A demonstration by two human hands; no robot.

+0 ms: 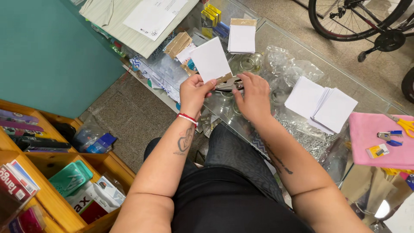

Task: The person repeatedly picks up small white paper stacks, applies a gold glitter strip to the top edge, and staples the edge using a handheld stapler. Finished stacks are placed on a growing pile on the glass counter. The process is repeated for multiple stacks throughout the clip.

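Left grip pinches a white card pad; right grip closes on a stapler on the glass table.

Glass table, teal wall, wooden shelves, speckled floor.

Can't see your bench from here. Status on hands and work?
Left hand holding white card upright. Right hand on dark tool on the glass table. Card stacks alongside, none in the way.
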